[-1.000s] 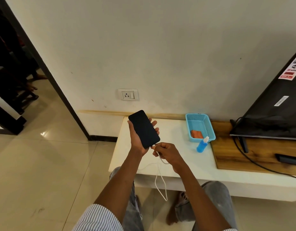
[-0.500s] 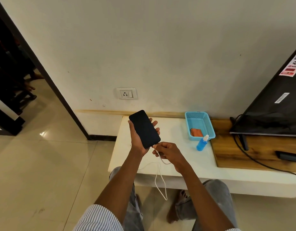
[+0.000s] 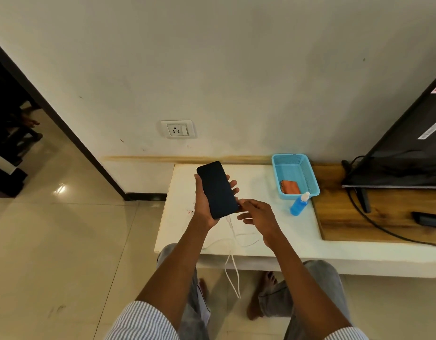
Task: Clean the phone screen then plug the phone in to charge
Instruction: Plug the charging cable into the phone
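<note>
My left hand (image 3: 204, 206) grips a black phone (image 3: 217, 189), dark screen up, above the white table (image 3: 273, 231). A white charging cable (image 3: 232, 239) is plugged into the phone's bottom end and hangs down over the table's front edge. My right hand (image 3: 257, 212) hovers just right of the phone's lower end with relaxed fingers, holding nothing. An orange cloth (image 3: 289, 187) lies in a blue basket (image 3: 295, 175), and a blue spray bottle (image 3: 299, 203) stands in front of it.
A wall socket (image 3: 178, 129) sits above the table's left end. A wooden board (image 3: 373, 217) at the right carries a leaning black TV (image 3: 408, 153), its cable and a dark remote (image 3: 429, 220). A doorway opens at the left over tiled floor.
My right hand has let go of the cable's plug, which now stays in the phone's bottom, and has opened and drawn slightly right. The phone stays in my left hand.
</note>
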